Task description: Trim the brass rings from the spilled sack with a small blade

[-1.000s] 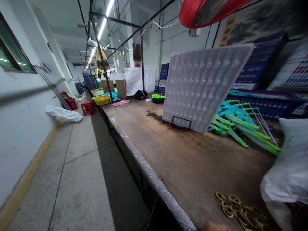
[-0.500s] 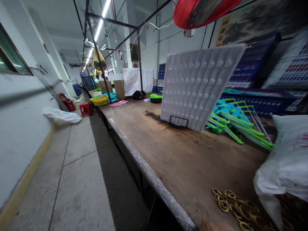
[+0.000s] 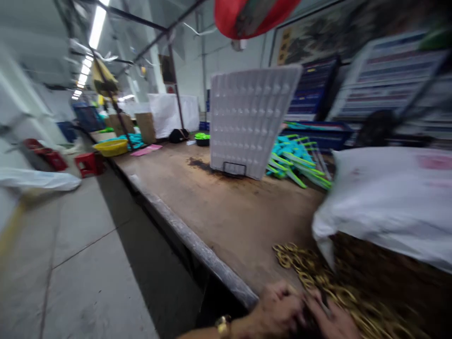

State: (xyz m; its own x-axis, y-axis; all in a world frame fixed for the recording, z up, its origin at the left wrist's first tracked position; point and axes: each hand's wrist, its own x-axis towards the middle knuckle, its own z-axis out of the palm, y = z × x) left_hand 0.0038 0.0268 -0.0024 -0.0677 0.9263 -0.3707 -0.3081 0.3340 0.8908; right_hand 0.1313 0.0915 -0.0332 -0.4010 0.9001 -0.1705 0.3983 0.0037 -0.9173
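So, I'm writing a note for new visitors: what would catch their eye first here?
Probably the pale ribbed panel standing on the brown table, near the middle of the view. Next, the red object overhead at the top edge. Then the gold-coloured rings heaped at lower right, near the left hand and right hand.

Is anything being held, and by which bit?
It can't be told: a dark thing shows between left grip and right grip, too blurred to name or show any hold.
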